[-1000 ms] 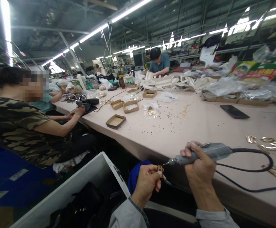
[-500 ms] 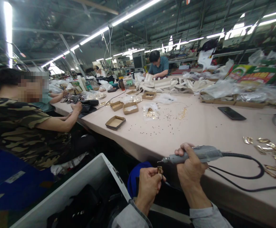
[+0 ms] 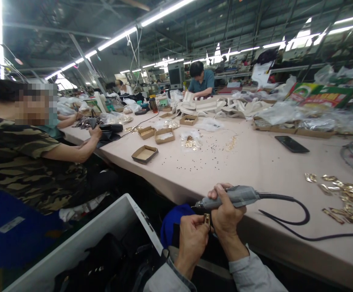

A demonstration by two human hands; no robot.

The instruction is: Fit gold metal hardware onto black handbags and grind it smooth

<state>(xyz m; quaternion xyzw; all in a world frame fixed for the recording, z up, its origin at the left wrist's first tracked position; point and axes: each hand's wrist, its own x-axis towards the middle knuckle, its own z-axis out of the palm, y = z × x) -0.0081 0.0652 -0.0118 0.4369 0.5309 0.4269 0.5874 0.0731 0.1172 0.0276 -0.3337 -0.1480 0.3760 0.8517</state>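
Note:
My left hand [image 3: 192,239] pinches a small gold metal fitting [image 3: 207,219] upright between thumb and fingers, above my lap. My right hand [image 3: 228,217] is wrapped round a grey electric screwdriver [image 3: 242,196], which lies almost level with its tip to the left. That tip is close above and left of the gold fitting, and I cannot tell whether they touch. A black cable [image 3: 300,202] runs from the tool's rear over the table edge. The lower fingers of my right hand come near the left hand, partly hidden behind the fitting.
Gold fittings [image 3: 351,198] lie in a pile at the table's right. Small cardboard trays [image 3: 145,154], scattered dark screws and a phone [image 3: 292,144] rest on the table [image 3: 255,170]. Below left stands a white bin [image 3: 115,219] with dark items. A co-worker [image 3: 18,150] sits left.
My right hand has moved left with the screwdriver, closer to my left hand. The gold fitting has turned slightly in my left hand. The whole view has shifted a little.

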